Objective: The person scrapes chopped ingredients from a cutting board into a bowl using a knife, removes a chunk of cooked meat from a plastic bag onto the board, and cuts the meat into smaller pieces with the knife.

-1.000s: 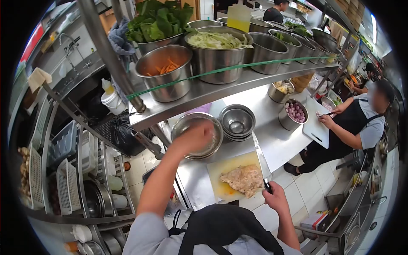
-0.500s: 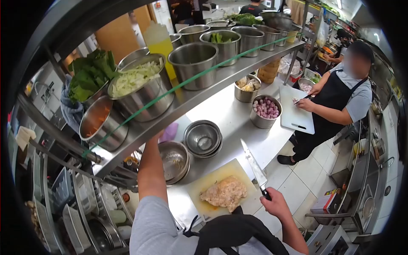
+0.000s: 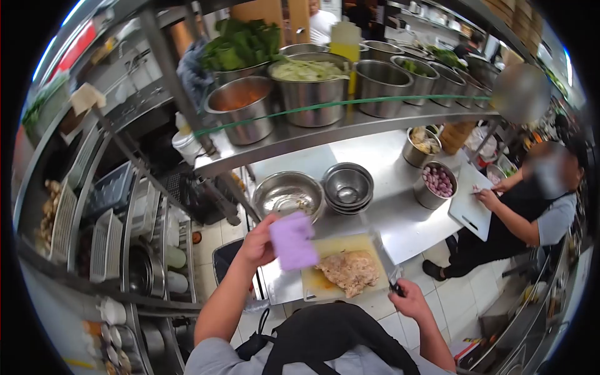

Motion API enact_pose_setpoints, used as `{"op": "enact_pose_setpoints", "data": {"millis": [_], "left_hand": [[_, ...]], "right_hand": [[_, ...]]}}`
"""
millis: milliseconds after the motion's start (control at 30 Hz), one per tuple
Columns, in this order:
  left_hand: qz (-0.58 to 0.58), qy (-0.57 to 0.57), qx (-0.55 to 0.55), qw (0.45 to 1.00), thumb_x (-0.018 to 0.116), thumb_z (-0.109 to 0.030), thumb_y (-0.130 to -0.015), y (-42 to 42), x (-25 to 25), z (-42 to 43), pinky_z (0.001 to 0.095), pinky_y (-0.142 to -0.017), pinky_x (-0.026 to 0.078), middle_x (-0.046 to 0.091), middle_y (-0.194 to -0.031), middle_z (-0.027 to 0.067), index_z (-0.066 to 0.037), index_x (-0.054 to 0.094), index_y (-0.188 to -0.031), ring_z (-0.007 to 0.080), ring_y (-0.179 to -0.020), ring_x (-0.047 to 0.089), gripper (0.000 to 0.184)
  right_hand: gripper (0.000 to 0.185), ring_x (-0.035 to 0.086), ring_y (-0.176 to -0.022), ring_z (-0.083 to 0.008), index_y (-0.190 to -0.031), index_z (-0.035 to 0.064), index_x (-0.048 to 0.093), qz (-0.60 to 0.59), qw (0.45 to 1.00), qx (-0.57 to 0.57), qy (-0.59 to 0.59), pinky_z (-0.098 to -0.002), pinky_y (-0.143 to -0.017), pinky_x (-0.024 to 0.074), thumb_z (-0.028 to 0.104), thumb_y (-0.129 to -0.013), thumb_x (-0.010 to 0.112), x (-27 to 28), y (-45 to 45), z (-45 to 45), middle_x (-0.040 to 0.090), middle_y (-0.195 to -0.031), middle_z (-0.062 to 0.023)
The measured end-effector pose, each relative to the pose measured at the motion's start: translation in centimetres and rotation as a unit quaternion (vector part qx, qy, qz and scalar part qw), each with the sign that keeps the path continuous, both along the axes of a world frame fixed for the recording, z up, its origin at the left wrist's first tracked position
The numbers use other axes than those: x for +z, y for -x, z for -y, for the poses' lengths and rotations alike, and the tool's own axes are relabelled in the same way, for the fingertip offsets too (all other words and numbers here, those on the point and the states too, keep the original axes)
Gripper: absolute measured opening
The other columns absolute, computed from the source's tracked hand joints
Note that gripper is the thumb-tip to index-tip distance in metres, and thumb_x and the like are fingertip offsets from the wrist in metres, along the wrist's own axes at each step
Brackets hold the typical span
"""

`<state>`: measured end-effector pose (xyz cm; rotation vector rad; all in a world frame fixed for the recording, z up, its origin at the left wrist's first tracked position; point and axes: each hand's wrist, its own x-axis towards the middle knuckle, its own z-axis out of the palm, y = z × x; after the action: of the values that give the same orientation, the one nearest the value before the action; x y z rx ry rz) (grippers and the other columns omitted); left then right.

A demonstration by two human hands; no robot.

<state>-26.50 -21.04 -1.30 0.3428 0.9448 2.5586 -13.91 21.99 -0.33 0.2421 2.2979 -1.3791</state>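
My left hand (image 3: 257, 244) grips a folded purple cloth (image 3: 294, 240), raised between the large steel bowl and the cutting board. The cloth covers part of the board's left edge. In my right hand (image 3: 412, 301) is a kitchen knife (image 3: 396, 286), held by its black handle to the right of the board. Its blade is foreshortened and hard to make out. On the yellowish cutting board (image 3: 310, 292) lies a lumpy piece of pale raw meat (image 3: 350, 273), apart from both hands.
A large steel bowl (image 3: 289, 195) and stacked smaller bowls (image 3: 348, 190) stand behind the board. Above them runs a steel shelf (image 3: 300, 139) with vegetable pots. A pot of small purple onions (image 3: 436, 185) stands farther right. A co-worker (image 3: 525, 206) cuts at a white board (image 3: 469, 206).
My left hand has come out from behind the shelf, bringing the purple cloth toward me. The knife's blade has swung and appears shorter. My view has turned left.
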Motion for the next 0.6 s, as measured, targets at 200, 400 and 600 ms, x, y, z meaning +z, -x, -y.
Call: {"op": "enact_pose_setpoints", "data": {"millis": [200,400,600], "left_hand": [[0.249,-0.181,0.122,0.943,0.043,-0.041,-0.107,-12.3,-4.7,6.7,0.0558,-0.095,0.057,0.067,-0.126,0.0186,-0.008,0.059,-0.134,0.0425,-0.117,0.065,0.045],[0.300,0.053,0.326,0.895,0.048,-0.022,-0.110,-13.2,-9.0,7.3,0.0446,-0.102,0.056,0.066,-0.130,0.0065,-0.013,0.057,-0.136,0.0226,-0.117,0.065,0.029],[0.239,-0.064,0.289,0.925,0.055,-0.030,-0.106,-15.4,-6.8,8.6,0.0439,-0.108,0.050,0.064,-0.129,0.0073,-0.009,0.055,-0.140,0.0237,-0.120,0.062,0.040]], "right_hand": [[0.024,0.055,-0.068,-0.0186,-0.098,0.0013,0.063,-0.036,0.974,0.219,-0.039,-0.0353,-0.065,0.0474,0.020,-0.086,0.071,0.7,0.5,6.1,0.058,-0.074,-0.0105],[0.026,0.057,-0.068,-0.0285,-0.100,-0.0018,0.059,-0.173,0.940,0.293,0.004,-0.0401,-0.065,0.0475,0.022,-0.091,0.064,0.8,4.6,24.3,0.058,-0.076,-0.0183],[0.028,0.068,-0.083,-0.0469,-0.110,-0.0009,0.054,-0.233,0.877,0.405,-0.111,-0.0564,-0.074,0.0536,0.019,-0.093,0.063,-0.5,5.6,32.3,0.068,-0.083,-0.0263]]}}
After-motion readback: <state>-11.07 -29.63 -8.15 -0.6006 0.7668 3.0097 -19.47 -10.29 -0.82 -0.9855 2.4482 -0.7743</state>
